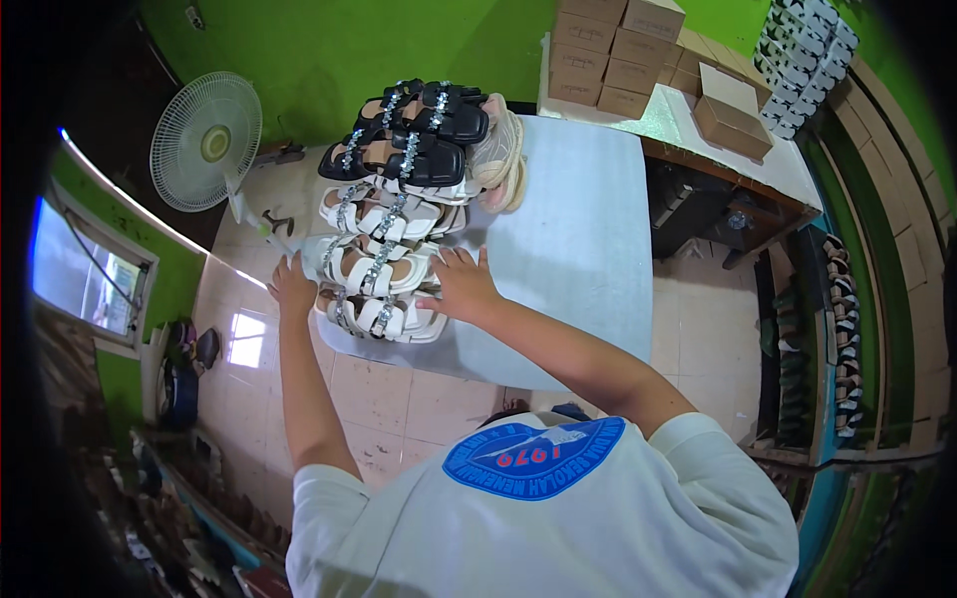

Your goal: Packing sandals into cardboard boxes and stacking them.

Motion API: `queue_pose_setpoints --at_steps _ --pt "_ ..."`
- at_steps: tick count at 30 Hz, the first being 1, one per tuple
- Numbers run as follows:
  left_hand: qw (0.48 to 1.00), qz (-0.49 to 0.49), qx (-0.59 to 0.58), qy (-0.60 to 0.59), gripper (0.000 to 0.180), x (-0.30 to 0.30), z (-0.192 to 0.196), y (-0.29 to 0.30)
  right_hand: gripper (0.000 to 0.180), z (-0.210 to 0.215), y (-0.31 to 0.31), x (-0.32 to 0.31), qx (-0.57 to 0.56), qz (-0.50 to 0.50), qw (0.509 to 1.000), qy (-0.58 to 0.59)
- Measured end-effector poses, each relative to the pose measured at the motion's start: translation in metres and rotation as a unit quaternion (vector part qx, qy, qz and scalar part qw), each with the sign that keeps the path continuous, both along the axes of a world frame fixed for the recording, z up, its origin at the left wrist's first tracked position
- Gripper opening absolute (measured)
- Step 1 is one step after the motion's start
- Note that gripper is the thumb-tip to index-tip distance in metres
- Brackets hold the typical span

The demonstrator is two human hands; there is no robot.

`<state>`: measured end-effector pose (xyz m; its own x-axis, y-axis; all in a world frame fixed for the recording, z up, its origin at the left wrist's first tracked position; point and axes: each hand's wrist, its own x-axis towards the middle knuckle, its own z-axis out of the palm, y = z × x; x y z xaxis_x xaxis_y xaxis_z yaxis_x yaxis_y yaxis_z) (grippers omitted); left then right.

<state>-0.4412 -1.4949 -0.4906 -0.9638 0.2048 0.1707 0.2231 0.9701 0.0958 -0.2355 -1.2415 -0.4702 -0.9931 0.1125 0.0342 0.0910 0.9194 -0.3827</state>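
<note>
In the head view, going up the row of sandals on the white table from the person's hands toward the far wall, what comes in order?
White sandals between the left hand and right hand, nearest pair → second white pair → third white pair → black sandals → second black pair → green wall.

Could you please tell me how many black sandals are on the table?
2 visible: both black sandals lie side by side at the far end of the sandal row, beyond the white sandals; more may be hidden beneath.
</note>
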Motion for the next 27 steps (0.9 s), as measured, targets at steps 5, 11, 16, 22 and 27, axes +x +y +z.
queue_pose_setpoints --at_steps 5,11,16,22,27 --pt "0.986 -0.039 -0.109 -0.116 0.081 -0.041 0.002 0.013 0.086 -0.003 -0.008 -0.022 0.023 -0.03 0.999 -0.025" --pt "0.976 -0.091 -0.109 -0.166 0.084 -0.043 0.016 0.019 0.083 -0.011 -0.005 -0.024 0.01 -0.043 0.999 -0.023" --pt "0.964 -0.195 0.106 -0.147 0.069 -0.04 0.003 -0.01 0.078 -0.016 -0.007 -0.022 -0.075 -0.043 0.995 0.048" --pt "0.938 -0.226 0.245 -0.096 0.068 -0.015 0.005 -0.018 0.073 -0.018 0.015 0.001 -0.038 0.005 0.978 0.203" --pt "0.914 -0.267 0.292 -0.087 0.068 0.047 0.057 0.046 0.072 -0.003 0.082 0.05 0.026 -0.015 0.964 0.263"
